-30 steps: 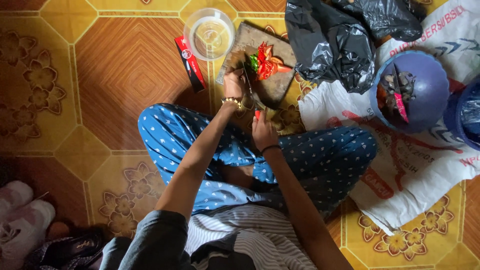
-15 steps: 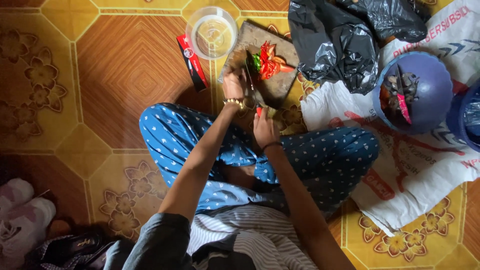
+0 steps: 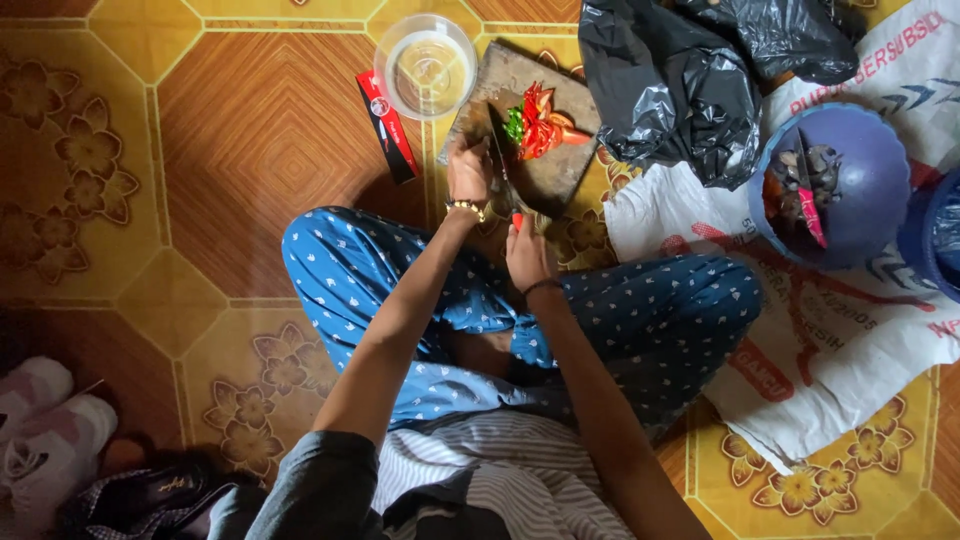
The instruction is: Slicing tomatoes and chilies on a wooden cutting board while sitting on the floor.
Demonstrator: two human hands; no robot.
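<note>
left arm: reaches far from the near edge, elbow slightly bent | left hand [image 3: 468,172]: fingers curled closed, back of hand up, bracelet at wrist | right arm: runs alongside on the right | right hand [image 3: 525,255]: nearer than the left, fingers loosely curled, band at wrist

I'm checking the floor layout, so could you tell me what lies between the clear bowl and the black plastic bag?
In the head view, the wooden chopping board with the red chillies lies between the clear bowl and the black plastic bag.
</note>
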